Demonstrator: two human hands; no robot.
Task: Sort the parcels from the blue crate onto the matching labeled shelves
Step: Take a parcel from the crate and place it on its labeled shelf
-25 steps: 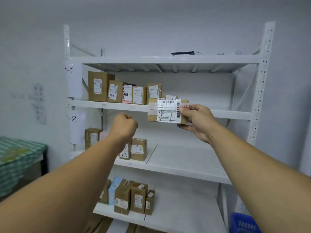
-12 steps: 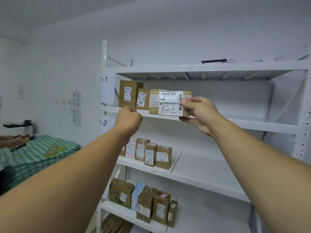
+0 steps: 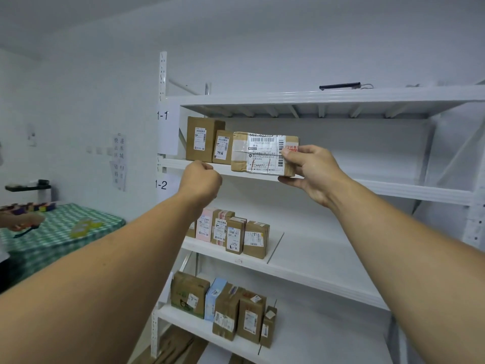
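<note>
Well left of the left hand (image 3: 200,179) and lower stood a table (image 3: 52,248) with a green checked cloth. A yellowish item (image 3: 84,227) lay on it, small coloured blocks (image 3: 31,207) lined its far edge, and another person's hand (image 3: 21,222) reached over it from the left. A sheet of printed characters (image 3: 119,161) hung on the wall, left of the left hand and above the table. High above the right hand (image 3: 312,172) lay a slim black device (image 3: 339,86).

Head view faces the shelving rack (image 3: 393,190) closely.
</note>
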